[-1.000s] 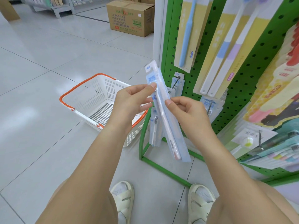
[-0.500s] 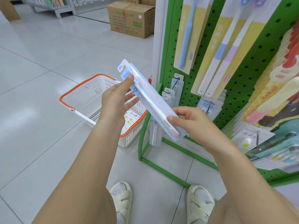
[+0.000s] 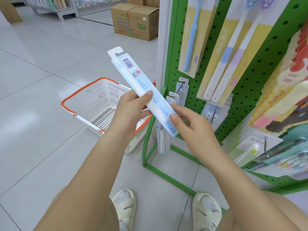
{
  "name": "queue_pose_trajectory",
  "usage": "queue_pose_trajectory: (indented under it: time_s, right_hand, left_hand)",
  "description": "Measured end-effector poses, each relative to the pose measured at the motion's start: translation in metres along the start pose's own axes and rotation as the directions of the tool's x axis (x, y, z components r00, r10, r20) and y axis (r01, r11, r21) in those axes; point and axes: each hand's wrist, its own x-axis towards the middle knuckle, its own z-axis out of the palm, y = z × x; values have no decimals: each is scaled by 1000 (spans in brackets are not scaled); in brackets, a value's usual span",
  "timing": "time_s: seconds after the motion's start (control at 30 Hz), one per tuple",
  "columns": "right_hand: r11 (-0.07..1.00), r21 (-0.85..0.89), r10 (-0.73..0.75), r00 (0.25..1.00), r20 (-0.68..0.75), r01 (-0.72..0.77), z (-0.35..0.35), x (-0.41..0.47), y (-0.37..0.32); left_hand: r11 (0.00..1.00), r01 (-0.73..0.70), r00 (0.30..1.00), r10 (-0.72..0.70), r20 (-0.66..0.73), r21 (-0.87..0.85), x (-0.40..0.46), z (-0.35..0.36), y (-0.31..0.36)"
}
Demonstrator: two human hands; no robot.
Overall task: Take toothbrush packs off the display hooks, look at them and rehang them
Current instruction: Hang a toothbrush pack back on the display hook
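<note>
A long clear toothbrush pack (image 3: 133, 75) with blue print lies slanted between my hands, its barcoded back facing me and its hang tab pointing up and left. My left hand (image 3: 133, 105) grips it near the middle, thumb on top. My right hand (image 3: 188, 124) pinches the lower end, thumb on the printed face. Just beyond, more packs of the same kind hang on metal hooks (image 3: 181, 85) low on the green pegboard rack (image 3: 250, 64).
A white shopping basket (image 3: 100, 104) with an orange rim sits on the tiled floor left of the rack. A cardboard box (image 3: 135, 20) stands further back. Large yellow toothbrush packs (image 3: 221, 52) hang higher on the rack. My sandalled feet are below.
The pack has been flipped over, from its front with the brush showing to its barcoded back, and tilted further left. My left hand slid from the tab end toward the middle.
</note>
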Motion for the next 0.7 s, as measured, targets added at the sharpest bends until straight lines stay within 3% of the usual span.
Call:
queue_pose_trajectory:
  time_s: [0.1, 0.17, 0.33, 0.47, 0.7]
  right_hand:
    - [888, 383, 183, 959, 216, -255, -8, 5, -1]
    - [811, 468, 205, 920, 333, -350, -13, 4, -2]
    - [779, 490, 192, 892, 409, -392, -11, 1, -1]
    - [792, 469, 207, 895, 396, -391, -9, 1, 0]
    - [842, 422, 224, 930, 293, -336, -7, 2, 0]
  left_hand:
    - [998, 25, 999, -24, 24, -55, 4, -3, 2]
    - [998, 27, 999, -24, 38, -63, 4, -4, 2]
    - [999, -7, 995, 10, 99, -36, 2, 0, -3]
    - [999, 16, 983, -24, 184, 47, -1, 2, -4]
    - [990, 29, 976, -57, 210, 136, -2, 3, -8]
